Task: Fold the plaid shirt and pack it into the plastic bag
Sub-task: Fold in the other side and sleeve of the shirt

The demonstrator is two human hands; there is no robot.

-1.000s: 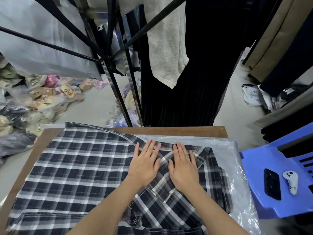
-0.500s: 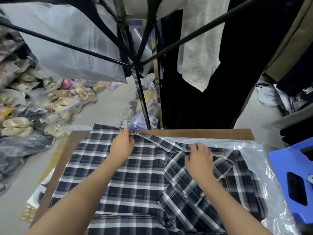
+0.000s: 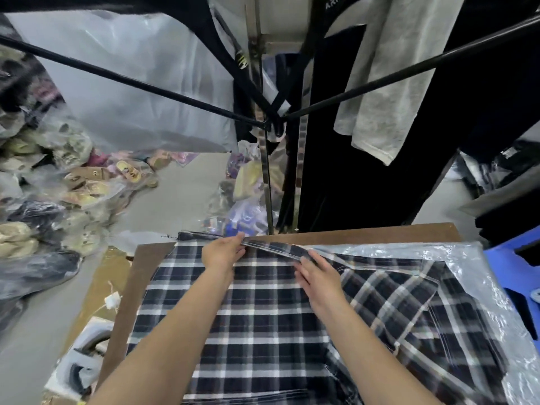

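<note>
A dark plaid shirt point(image 3: 257, 311) lies spread over a brown table point(image 3: 380, 230). Its right part lies on a clear plastic bag point(image 3: 479, 276) that is flat on the table's right side. My left hand point(image 3: 223, 251) pinches the shirt's far edge near the table's back, lifting it a little. My right hand point(image 3: 317, 274) grips the same raised edge a short way to the right, fingers curled over the fabric fold.
Black rack bars point(image 3: 181, 97) cross overhead, with dark and grey garments point(image 3: 388, 83) hanging behind the table. Bagged shoes point(image 3: 43, 200) are piled on the floor at left. A blue plastic chair point(image 3: 514, 267) stands at the right edge.
Both hands left the collar area and moved left to the shirt's far edge. The right hand has now joined the left on that edge. The camera view swung left.
</note>
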